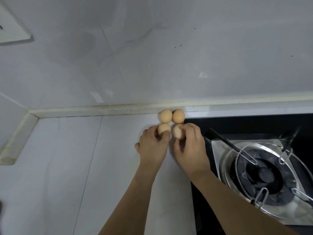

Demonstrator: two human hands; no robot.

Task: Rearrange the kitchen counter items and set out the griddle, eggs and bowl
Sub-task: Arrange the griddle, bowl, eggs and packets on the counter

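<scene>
Several brown eggs lie in a square on the pale counter (pixel 71 167) by the back wall. The two rear eggs, one at left (pixel 166 115) and one at right (pixel 178 116), rest free against the backsplash ledge. My left hand (pixel 152 143) grips the front left egg (pixel 164 128) with curled fingers. My right hand (pixel 189 145) pinches the front right egg (pixel 177 132) between thumb and fingers. Both front eggs sit low at the counter; whether they touch it is unclear. No griddle or bowl is in view.
A black gas hob (pixel 237 123) lies right of the eggs, with a steel burner and wire pot support (pixel 264 173). A raised ledge (pixel 101 109) runs along the tiled wall and turns forward at the left corner. A dark object edge shows at far left (pixel 0 209).
</scene>
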